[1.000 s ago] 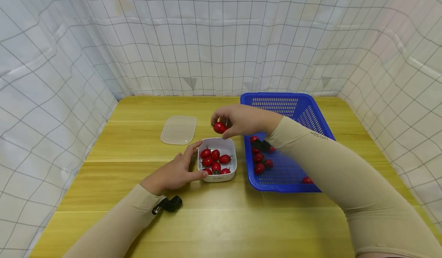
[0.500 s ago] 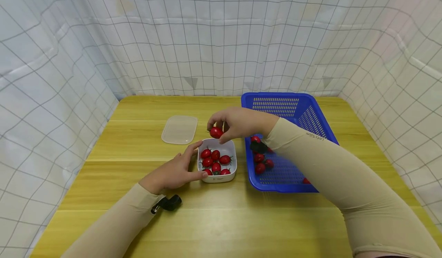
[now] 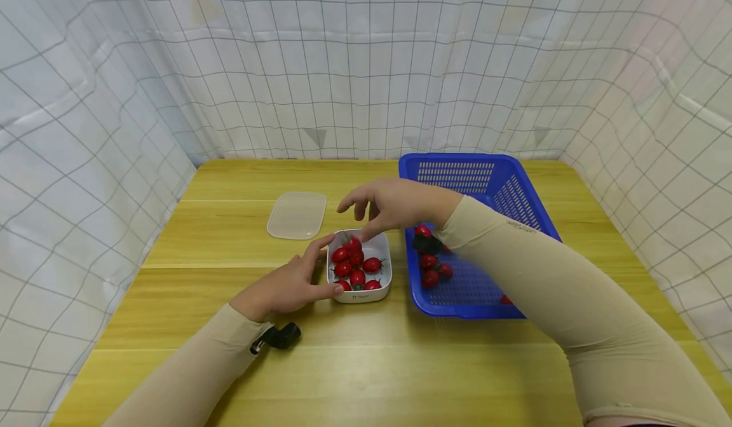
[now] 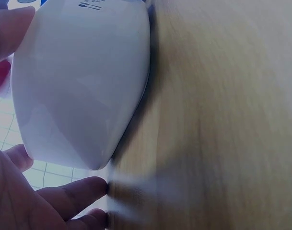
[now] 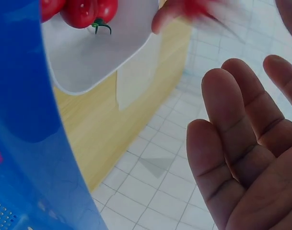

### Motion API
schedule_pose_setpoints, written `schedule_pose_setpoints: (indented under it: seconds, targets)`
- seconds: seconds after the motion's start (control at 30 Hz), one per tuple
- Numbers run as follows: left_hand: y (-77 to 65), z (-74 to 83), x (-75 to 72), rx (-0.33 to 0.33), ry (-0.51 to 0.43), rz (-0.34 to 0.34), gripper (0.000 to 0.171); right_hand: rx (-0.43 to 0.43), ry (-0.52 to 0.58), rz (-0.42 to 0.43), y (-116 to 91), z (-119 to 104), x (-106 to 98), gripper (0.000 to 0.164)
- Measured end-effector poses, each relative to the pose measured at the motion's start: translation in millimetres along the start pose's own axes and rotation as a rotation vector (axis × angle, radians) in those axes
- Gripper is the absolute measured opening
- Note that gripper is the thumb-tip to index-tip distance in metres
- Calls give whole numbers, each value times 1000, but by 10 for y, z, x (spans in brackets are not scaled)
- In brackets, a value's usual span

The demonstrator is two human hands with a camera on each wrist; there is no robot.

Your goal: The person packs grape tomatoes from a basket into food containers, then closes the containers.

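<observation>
My left hand (image 3: pixel 288 286) steadies a small white food box (image 3: pixel 374 295), thumb at its near corner and index finger at its far corner. Several red cherry tomatoes with green stems lie inside. One blurred cherry tomato (image 3: pixel 353 244) is in the air at the far side of the box, apart from my fingers. Just above it hovers my right hand (image 3: pixel 394 204), fingers spread and holding nothing. In the left wrist view the box wall (image 4: pixel 83 81) sits between thumb and index finger. The right wrist view shows the loosened right fingers (image 5: pixel 225 100) and the smeared tomato (image 5: pixel 203 8).
To the right stands a blue perforated basket (image 3: pixel 420 303) with several cherry tomatoes (image 3: pixel 430 279), partly covered by my right forearm. A translucent lid (image 3: pixel 296 215) lies on the wooden table (image 3: pixel 354 370) behind my left hand. Gridded white curtains (image 3: pixel 366 65) enclose the table.
My right hand moved slightly left to the box with a cherry tomato, then spread its fingers and let it go. The tomato dropped toward the box. My left hand stayed put.
</observation>
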State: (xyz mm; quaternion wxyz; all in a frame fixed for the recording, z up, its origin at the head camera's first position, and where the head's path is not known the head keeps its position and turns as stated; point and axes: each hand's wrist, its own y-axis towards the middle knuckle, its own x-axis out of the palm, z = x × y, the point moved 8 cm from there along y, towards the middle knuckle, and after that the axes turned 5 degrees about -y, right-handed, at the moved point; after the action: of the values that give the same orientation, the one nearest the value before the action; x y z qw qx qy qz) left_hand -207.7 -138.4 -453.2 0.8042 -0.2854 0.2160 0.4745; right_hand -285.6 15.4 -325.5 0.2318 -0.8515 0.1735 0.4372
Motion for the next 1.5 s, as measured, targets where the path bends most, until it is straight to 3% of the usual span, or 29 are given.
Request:
schedule_pose_setpoints:
  seconds: [0.2, 0.33, 0.4, 0.5, 0.7, 0.87, 1.13, 1.5]
  targets:
    - [10, 13, 12, 10, -7, 3, 104, 63, 19, 139, -209, 287, -179, 45]
    - [16, 25, 10, 18, 1, 7, 104, 143, -8, 245, -437, 683, -309, 37]
    - [12, 26, 7, 18, 3, 7, 104, 195, -20, 254, -540, 912, -312, 35]
    - [6, 17, 8, 18, 2, 7, 105, 254, -61, 185, -654, 1223, -223, 36]
    - [6, 25, 5, 20, 1, 7, 104, 337, -118, -59, -802, 1664, 134, 45]
    - [-6, 31, 8, 18, 1, 6, 104, 338, -142, -107, -769, 1761, 303, 42]
    - [-8, 21, 25, 31, -6, 14, 104, 329, -145, -109, -679, 1792, 422, 24]
    - [1, 20, 18, 33, 4, 13, 103, 343, -155, -97, -639, 1751, 467, 26]
